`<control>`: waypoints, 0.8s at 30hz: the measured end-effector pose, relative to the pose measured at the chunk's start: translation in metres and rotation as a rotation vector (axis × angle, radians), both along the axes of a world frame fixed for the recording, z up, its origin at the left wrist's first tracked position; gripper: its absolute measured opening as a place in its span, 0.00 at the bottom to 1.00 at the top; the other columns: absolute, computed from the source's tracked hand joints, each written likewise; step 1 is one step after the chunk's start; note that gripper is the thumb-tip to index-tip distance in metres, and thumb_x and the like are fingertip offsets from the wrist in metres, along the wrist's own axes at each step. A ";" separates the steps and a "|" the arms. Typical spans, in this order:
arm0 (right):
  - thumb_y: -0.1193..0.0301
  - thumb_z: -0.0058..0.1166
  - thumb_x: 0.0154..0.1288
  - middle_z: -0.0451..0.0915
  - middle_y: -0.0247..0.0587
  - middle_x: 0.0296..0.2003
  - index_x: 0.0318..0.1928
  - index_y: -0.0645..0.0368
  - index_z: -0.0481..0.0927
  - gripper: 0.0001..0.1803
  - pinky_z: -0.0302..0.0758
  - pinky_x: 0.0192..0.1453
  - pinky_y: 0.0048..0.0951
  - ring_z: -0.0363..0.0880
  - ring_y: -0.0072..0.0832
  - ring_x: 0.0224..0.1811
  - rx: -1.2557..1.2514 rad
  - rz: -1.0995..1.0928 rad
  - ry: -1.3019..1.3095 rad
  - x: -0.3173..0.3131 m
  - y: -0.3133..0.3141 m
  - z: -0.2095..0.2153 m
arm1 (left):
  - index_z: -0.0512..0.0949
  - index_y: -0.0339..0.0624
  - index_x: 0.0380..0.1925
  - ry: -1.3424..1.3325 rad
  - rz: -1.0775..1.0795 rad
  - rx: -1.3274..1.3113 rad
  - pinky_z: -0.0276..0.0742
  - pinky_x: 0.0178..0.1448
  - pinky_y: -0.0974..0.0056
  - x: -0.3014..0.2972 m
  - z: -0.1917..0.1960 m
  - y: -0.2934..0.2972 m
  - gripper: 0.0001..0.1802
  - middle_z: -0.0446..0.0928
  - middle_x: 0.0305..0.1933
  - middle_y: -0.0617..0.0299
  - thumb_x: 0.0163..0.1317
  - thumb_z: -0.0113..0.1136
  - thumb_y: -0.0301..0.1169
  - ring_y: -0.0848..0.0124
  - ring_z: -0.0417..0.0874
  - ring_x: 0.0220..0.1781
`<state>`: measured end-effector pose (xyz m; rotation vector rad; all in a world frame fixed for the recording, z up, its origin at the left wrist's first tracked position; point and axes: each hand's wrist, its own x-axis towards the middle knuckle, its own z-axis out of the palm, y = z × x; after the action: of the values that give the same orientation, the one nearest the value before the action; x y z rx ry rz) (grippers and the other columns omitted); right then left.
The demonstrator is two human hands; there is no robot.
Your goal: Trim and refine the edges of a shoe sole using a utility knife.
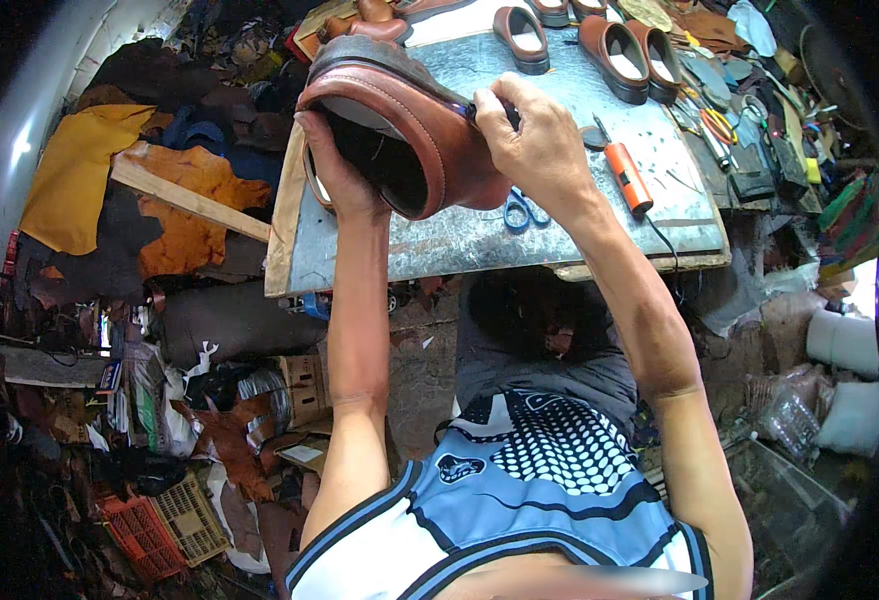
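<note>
A brown leather shoe (440,160) is held up over the worktable, tilted on its side with its opening toward me and its dark sole facing up and away. My left hand (345,165) grips it at the left end, the thumb on the rim and the other fingers hidden behind or inside. At the shoe's right side, my right hand (535,135) is closed in a pinch near the seam between sole and upper. A small dark purplish bit shows by its fingertips, too small to name. Blue-handled scissors (520,212) lie on the table just below the right hand.
On the metal-topped table (440,250) rest a corded orange hand tool (627,178) and several brown shoes (615,60) at the back. Pliers and other tools (717,127) crowd the right. Leather pieces (80,180) and a wooden strip (190,200) lie left; crates (145,535) stand lower left.
</note>
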<state>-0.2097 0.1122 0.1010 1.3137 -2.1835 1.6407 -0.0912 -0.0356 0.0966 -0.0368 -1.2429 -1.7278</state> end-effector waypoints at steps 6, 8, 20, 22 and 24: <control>0.57 0.49 0.72 0.84 0.56 0.37 0.40 0.62 0.82 0.19 0.79 0.49 0.47 0.84 0.53 0.41 0.052 -0.024 0.019 -0.002 0.000 0.008 | 0.70 0.47 0.64 0.004 0.016 -0.088 0.71 0.72 0.52 -0.001 0.006 -0.001 0.36 0.74 0.62 0.57 0.73 0.41 0.64 0.61 0.76 0.65; 0.57 0.48 0.72 0.84 0.56 0.37 0.40 0.61 0.82 0.20 0.79 0.49 0.47 0.84 0.53 0.41 0.055 -0.029 0.031 -0.003 -0.003 0.015 | 0.70 0.47 0.64 0.012 0.037 -0.114 0.71 0.72 0.52 -0.001 0.011 -0.003 0.36 0.74 0.62 0.57 0.73 0.41 0.64 0.61 0.76 0.65; 0.55 0.46 0.71 0.85 0.58 0.38 0.45 0.59 0.84 0.21 0.81 0.51 0.47 0.86 0.52 0.43 -0.001 -0.053 0.137 -0.003 -0.002 0.047 | 0.71 0.49 0.63 0.099 0.032 -0.130 0.72 0.72 0.53 -0.003 0.039 -0.006 0.36 0.75 0.60 0.59 0.71 0.44 0.65 0.62 0.76 0.65; 0.54 0.46 0.71 0.85 0.58 0.38 0.45 0.58 0.84 0.21 0.81 0.50 0.47 0.86 0.52 0.43 -0.018 -0.055 0.153 -0.002 -0.002 0.049 | 0.71 0.49 0.63 0.107 0.031 -0.141 0.72 0.72 0.54 -0.002 0.041 -0.005 0.35 0.75 0.61 0.59 0.72 0.44 0.65 0.62 0.76 0.65; 0.54 0.46 0.71 0.86 0.58 0.37 0.46 0.57 0.84 0.21 0.81 0.50 0.46 0.86 0.53 0.42 0.006 -0.044 0.157 -0.002 -0.002 0.051 | 0.70 0.49 0.63 0.117 0.023 -0.125 0.72 0.72 0.53 -0.002 0.039 -0.008 0.35 0.75 0.61 0.59 0.72 0.43 0.64 0.62 0.76 0.65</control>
<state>-0.2115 0.1107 0.1516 1.3375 -2.1118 1.4632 -0.0929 -0.0433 0.1360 -0.1939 -1.2588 -1.6033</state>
